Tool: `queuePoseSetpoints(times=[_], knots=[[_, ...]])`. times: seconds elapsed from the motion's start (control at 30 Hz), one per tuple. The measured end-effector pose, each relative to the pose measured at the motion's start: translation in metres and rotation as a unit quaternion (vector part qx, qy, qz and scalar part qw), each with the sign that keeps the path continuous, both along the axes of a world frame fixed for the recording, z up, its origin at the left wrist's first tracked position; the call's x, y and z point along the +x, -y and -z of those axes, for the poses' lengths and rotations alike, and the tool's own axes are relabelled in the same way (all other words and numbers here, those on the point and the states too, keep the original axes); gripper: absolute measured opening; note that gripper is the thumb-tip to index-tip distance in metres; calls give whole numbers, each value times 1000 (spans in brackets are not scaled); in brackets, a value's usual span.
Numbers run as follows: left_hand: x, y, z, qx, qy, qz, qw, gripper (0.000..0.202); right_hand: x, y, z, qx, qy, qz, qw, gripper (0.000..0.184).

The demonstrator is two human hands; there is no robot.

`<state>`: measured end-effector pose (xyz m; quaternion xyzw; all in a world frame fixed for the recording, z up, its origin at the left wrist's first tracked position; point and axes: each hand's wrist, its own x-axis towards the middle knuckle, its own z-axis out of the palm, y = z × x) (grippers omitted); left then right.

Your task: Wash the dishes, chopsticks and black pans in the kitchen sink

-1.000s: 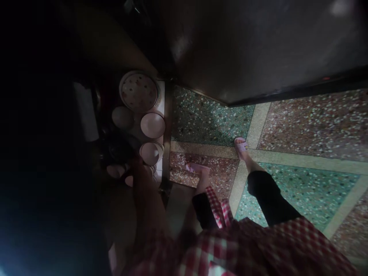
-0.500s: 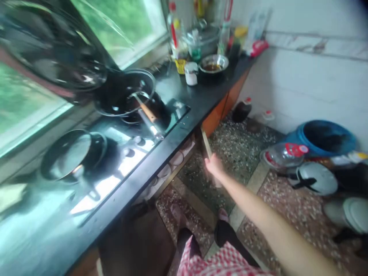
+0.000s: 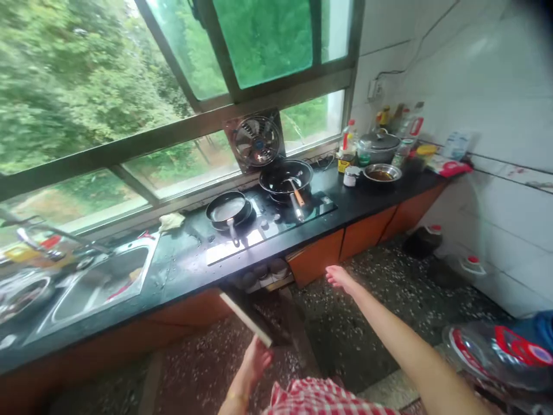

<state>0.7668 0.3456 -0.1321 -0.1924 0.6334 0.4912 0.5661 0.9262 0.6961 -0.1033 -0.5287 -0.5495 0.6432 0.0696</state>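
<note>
My left hand [image 3: 257,358] is at the lower front, touching the free edge of a half-open cabinet door [image 3: 245,319]. Its fingers look loosely spread, though they are slightly blurred. My right hand [image 3: 340,279] is just in front of the orange right-hand cabinet door [image 3: 317,259], which stands slightly ajar. The right fingers are extended and hold nothing. Between the two doors, stacked bowls [image 3: 279,268] show on a shelf inside the cabinet under the stove.
A frying pan [image 3: 228,208] and a wok [image 3: 285,178] with a wooden-handled utensil [image 3: 298,195] sit on the glass stove. A sink [image 3: 103,282] is at left. Seasoning bottles and a metal bowl [image 3: 382,173] stand at right. A large plastic bottle [image 3: 496,357] is on the floor.
The view has swung up and left. The right-hand door has moved nearer to closed, and my right hand has let go of its edge. My left hand has come into view at the other door.
</note>
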Motion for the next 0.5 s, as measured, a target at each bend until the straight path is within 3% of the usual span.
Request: queuePoseSetpoints(times=[0.1, 0.2, 0.27, 0.33, 0.5], knots=[[4, -50, -5, 105, -10, 18, 994, 48, -21, -14, -23, -15, -69, 8, 997, 16], [-1, -55, -26, 185, -29, 64, 980, 50, -54, -28, -50, -55, -174, 51, 982, 12], [-11, -36, -35, 165, -54, 43, 984, 50, -77, -39, -66, -72, -217, 85, 970, 11], [-25, -6, -34, 108, -71, -14, 992, 46, -99, -51, -77, -87, -243, 122, 959, 11], [-83, 79, -7, -16, -70, -174, 982, 45, -142, -80, -93, -138, -287, 157, 935, 18]])
